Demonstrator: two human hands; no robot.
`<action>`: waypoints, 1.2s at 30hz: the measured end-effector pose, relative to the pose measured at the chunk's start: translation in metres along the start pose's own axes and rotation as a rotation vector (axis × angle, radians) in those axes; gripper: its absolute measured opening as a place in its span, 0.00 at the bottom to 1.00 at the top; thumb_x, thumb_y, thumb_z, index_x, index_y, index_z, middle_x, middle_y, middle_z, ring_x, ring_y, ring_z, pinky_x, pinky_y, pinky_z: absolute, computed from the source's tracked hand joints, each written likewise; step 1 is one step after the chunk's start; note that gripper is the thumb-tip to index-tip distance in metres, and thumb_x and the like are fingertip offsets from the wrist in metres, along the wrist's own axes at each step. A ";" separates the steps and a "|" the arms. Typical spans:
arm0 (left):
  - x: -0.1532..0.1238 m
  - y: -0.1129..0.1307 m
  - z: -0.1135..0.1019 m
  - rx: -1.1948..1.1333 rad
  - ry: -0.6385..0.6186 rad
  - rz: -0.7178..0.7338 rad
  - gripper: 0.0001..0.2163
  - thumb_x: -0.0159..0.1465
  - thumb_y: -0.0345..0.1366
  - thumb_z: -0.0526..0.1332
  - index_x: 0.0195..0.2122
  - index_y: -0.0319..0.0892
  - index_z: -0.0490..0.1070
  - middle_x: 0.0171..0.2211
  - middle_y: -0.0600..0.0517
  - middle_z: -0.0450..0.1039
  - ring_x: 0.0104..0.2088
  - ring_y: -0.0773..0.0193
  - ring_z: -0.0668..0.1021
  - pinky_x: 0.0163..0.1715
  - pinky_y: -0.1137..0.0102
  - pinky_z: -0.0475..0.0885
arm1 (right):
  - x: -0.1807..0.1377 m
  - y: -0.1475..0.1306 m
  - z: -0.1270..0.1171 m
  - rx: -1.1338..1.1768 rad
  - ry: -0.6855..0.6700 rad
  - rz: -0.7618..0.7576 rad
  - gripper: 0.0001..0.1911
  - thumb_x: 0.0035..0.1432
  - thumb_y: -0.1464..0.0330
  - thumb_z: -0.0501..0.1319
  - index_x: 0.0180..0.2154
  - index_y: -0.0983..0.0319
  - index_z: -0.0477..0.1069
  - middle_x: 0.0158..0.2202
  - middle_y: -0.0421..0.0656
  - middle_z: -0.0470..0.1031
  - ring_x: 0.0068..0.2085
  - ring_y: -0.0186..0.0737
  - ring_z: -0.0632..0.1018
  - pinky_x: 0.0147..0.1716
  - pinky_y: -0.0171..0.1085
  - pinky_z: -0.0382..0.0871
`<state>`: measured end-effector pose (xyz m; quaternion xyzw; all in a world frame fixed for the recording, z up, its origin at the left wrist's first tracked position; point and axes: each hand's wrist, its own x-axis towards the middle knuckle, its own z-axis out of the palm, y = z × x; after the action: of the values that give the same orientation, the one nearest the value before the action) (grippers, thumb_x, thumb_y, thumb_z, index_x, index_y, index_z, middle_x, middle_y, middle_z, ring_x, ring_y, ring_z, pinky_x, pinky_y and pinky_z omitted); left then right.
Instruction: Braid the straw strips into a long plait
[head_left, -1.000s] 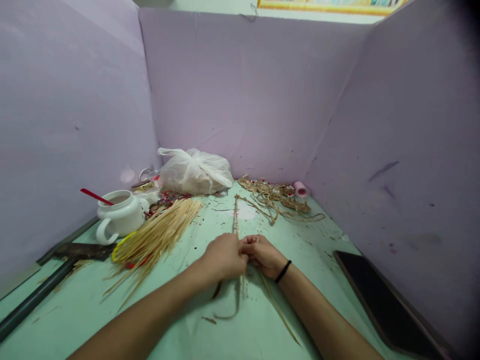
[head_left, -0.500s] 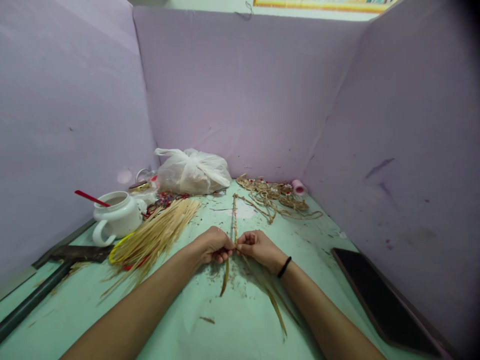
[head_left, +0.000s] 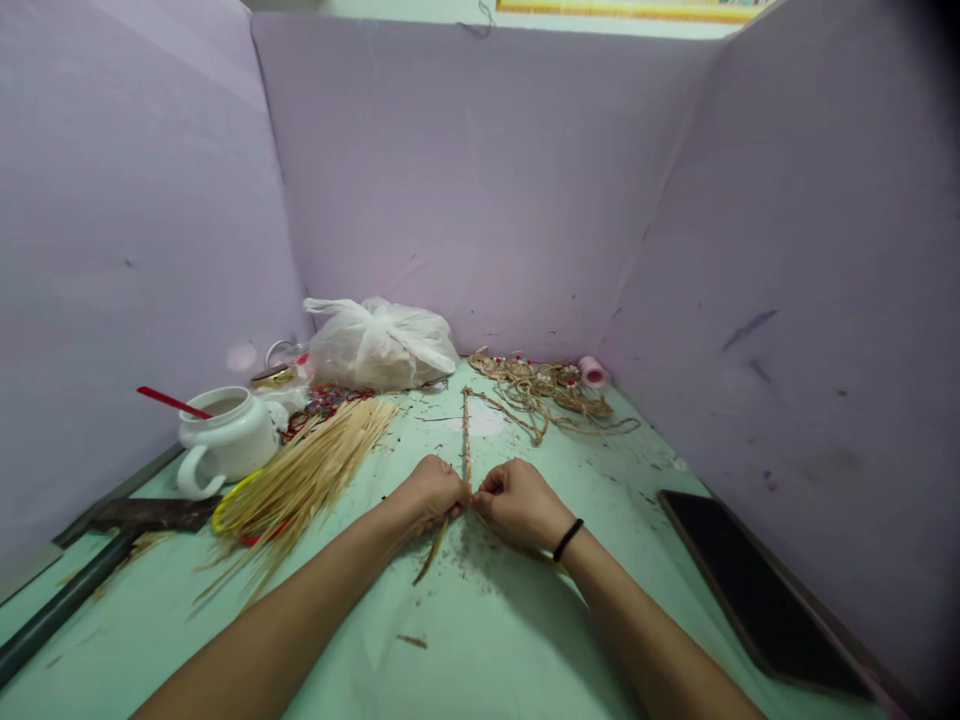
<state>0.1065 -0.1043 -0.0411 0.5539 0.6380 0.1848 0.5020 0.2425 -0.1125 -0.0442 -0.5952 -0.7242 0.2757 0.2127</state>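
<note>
A thin braided cord (head_left: pixel 466 435) of dried plant fibre runs away from me down the middle of the table. My left hand (head_left: pixel 437 492) is closed on its near end, and a loose brown strip (head_left: pixel 429 560) hangs out below the fingers. Close beside it, my right hand (head_left: pixel 517 500) pinches a fibre strip at the same end, with a black band around the wrist. That strip passes under the right palm, where most of it is hidden. Farther back, the cord bends and leads to a tangled heap of braided cord (head_left: pixel 555 390) with red and white bits.
To the left lie a bundle of pale straw strips (head_left: pixel 322 470), a white pot (head_left: pixel 236 435) with a red stick, and a dark-handled tool (head_left: pixel 75 595). A tied plastic bag (head_left: pixel 382 345) and a pink spool (head_left: pixel 592 372) stand at the back. A dark flat tablet (head_left: pixel 757 595) lies right.
The strip under my left hand has swung leftward. The long strips that trailed below my right hand are now drawn in under the palm. Both hands stay at the cord's near end.
</note>
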 end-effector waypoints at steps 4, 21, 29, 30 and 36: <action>-0.003 0.004 0.002 -0.045 0.014 -0.018 0.08 0.43 0.28 0.55 0.10 0.39 0.58 0.04 0.58 0.49 0.07 0.74 0.53 0.09 0.75 0.45 | -0.004 -0.008 0.004 0.203 -0.112 0.174 0.07 0.39 0.72 0.54 0.13 0.65 0.64 0.10 0.38 0.62 0.13 0.27 0.61 0.13 0.29 0.50; 0.009 -0.008 -0.015 -0.078 -0.140 0.092 0.06 0.41 0.33 0.58 0.14 0.38 0.61 0.07 0.59 0.53 0.08 0.76 0.54 0.09 0.76 0.44 | -0.001 -0.004 -0.004 0.347 -0.120 0.148 0.13 0.46 0.65 0.57 0.16 0.66 0.68 0.15 0.42 0.70 0.16 0.29 0.66 0.17 0.28 0.58; 0.009 -0.008 -0.023 -0.046 -0.226 0.158 0.04 0.40 0.32 0.57 0.15 0.39 0.62 0.08 0.59 0.55 0.08 0.75 0.54 0.08 0.76 0.44 | 0.015 0.011 -0.003 0.611 0.035 0.340 0.11 0.47 0.69 0.57 0.16 0.65 0.64 0.15 0.39 0.69 0.16 0.27 0.67 0.15 0.26 0.62; 0.010 -0.009 -0.024 -0.025 -0.231 0.156 0.04 0.40 0.33 0.57 0.15 0.39 0.62 0.08 0.59 0.55 0.08 0.75 0.53 0.08 0.76 0.44 | 0.015 0.012 -0.002 0.625 0.022 0.342 0.11 0.47 0.69 0.58 0.16 0.65 0.64 0.15 0.39 0.69 0.16 0.27 0.67 0.15 0.26 0.63; 0.011 -0.010 -0.020 -0.004 -0.217 0.158 0.03 0.40 0.32 0.57 0.15 0.39 0.62 0.08 0.59 0.55 0.08 0.75 0.53 0.08 0.75 0.44 | 0.013 0.012 0.000 0.643 -0.003 0.345 0.10 0.47 0.70 0.58 0.17 0.67 0.66 0.15 0.40 0.69 0.15 0.27 0.67 0.14 0.27 0.63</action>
<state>0.0854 -0.0914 -0.0448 0.6183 0.5339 0.1638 0.5531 0.2484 -0.0977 -0.0526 -0.6107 -0.4898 0.5221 0.3383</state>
